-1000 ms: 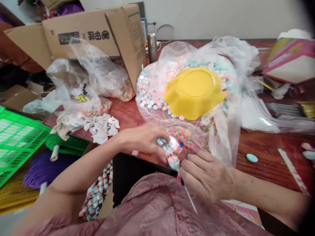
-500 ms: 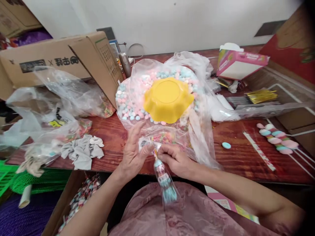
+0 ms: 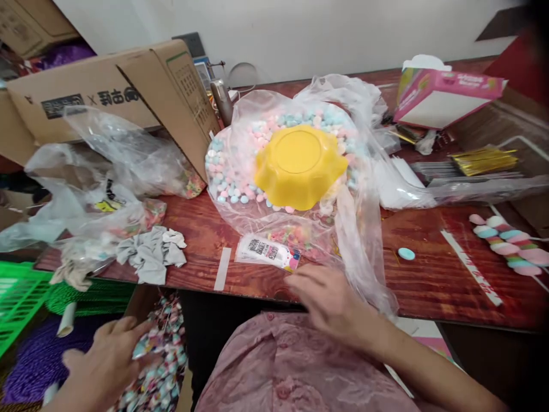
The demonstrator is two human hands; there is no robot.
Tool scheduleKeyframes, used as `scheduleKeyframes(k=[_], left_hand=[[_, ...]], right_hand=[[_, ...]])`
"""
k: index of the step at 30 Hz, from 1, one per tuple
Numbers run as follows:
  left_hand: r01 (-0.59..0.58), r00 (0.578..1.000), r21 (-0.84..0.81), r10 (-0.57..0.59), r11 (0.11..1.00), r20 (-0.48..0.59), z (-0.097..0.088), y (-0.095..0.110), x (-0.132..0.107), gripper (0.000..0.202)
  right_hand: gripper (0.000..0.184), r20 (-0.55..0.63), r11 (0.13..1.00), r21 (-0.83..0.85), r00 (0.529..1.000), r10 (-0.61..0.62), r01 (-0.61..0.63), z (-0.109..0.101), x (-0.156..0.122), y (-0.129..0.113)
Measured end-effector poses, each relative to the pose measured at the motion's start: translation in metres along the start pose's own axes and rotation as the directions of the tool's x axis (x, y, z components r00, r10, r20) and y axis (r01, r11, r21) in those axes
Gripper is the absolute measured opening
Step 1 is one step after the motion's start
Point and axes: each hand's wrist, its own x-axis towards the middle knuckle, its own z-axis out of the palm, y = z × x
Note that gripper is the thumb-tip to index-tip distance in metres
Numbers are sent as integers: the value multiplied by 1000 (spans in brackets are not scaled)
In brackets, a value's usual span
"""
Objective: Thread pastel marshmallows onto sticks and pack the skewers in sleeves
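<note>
My left hand point(image 3: 105, 357) is low at the left, slightly blurred, with its fingers apart over a box full of wrapped marshmallow candies point(image 3: 165, 355). Nothing shows clearly in its grasp. At the table's front edge my right hand point(image 3: 330, 300) has its fingers stretched loosely toward a stack of printed labels point(image 3: 266, 252) with black codes and coloured dots. That hand looks empty. Left of the labels lies a narrow pale strip point(image 3: 222, 269). Behind them, an upturned yellow scalloped bowl point(image 3: 300, 166) rests on a plastic bag of pink and blue marshmallows point(image 3: 234, 186).
At the left stand a cardboard box point(image 3: 98, 103), plastic bags point(image 3: 115, 154) and a grey crumpled cloth point(image 3: 152, 252). To the right are a blue marshmallow point(image 3: 406, 253), a white strip point(image 3: 472, 268), marshmallow skewers point(image 3: 510, 246), gold twist ties point(image 3: 484, 162) and a pink carton point(image 3: 448, 94).
My left hand has moved down and left from the table to the box of candies. The wrapped marshmallow stick is no longer between my hands. My right hand has shifted slightly right and down.
</note>
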Motion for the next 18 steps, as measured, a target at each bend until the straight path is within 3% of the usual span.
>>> scheduleKeyframes(k=[2, 3, 5, 7, 9, 11, 12, 15, 16, 18], left_hand=[[80, 996, 171, -72, 982, -55, 2, -4, 0, 29], [63, 995, 180, -46, 982, -93, 2, 7, 9, 30], [-193, 972, 37, 197, 980, -132, 3, 52, 42, 29], [-430, 892, -39, 417, 902, -174, 3, 111, 86, 29], [-548, 831, 16, 546, 837, -108, 5, 164, 126, 31], [-596, 796, 96, 603, 797, -60, 11, 197, 151, 35], [-611, 782, 129, 620, 781, -55, 16, 205, 158, 35], [-630, 743, 190, 656, 753, -135, 33, 200, 171, 35], [-635, 725, 194, 663, 748, -186, 39, 194, 174, 35], [-650, 690, 162, 666, 742, -284, 46, 184, 176, 37]], right_hand=[[30, -169, 995, 11, 981, 98, -97, -15, -19, 20], [29, -229, 988, 2, 961, 153, -157, -20, -29, 29], [26, -385, 961, -64, 896, 224, -267, -27, -47, 42], [22, -541, 916, -66, 786, 299, -395, -32, -62, 47], [17, -652, 857, 20, 643, 401, -515, -39, -75, 48], [13, -696, 800, 72, 544, 468, -596, -51, -91, 51], [12, -708, 778, 49, 527, 469, -626, -60, -101, 54], [12, -725, 671, -181, 558, 403, -719, -92, -146, 70], [13, -732, 596, -279, 568, 376, -753, -104, -164, 77], [13, -734, 340, -470, 574, 362, -815, -128, -199, 93]])
